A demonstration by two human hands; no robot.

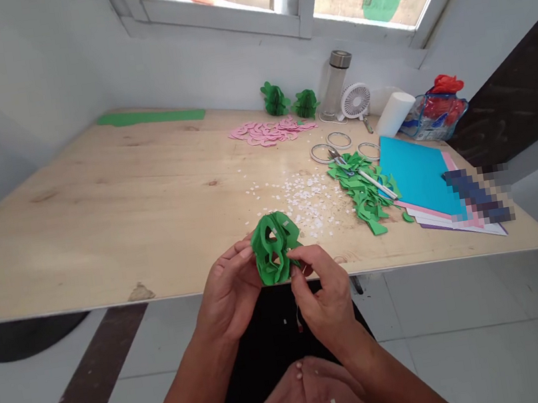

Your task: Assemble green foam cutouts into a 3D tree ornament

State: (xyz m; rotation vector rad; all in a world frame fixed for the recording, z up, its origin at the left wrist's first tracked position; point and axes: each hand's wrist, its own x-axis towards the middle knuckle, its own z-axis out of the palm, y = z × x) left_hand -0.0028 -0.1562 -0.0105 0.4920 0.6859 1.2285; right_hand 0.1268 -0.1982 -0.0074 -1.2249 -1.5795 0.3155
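A green folded paper piece with honeycomb-like openings and small white bits on it is held over the table's front edge. My left hand grips its left side between thumb and fingers. On the right side, my right hand pinches its lower right edge with thumb and forefinger. Many small white paper bits lie scattered just behind the piece. Two similar green paper shapes stand at the back by the wall, with a pile of pink paper cutouts in front of them.
On the wooden table, green scraps, scissors, tape rings and stacked coloured paper lie right. Behind stand a bottle, a small fan and a white roll. A green strip lies back left.
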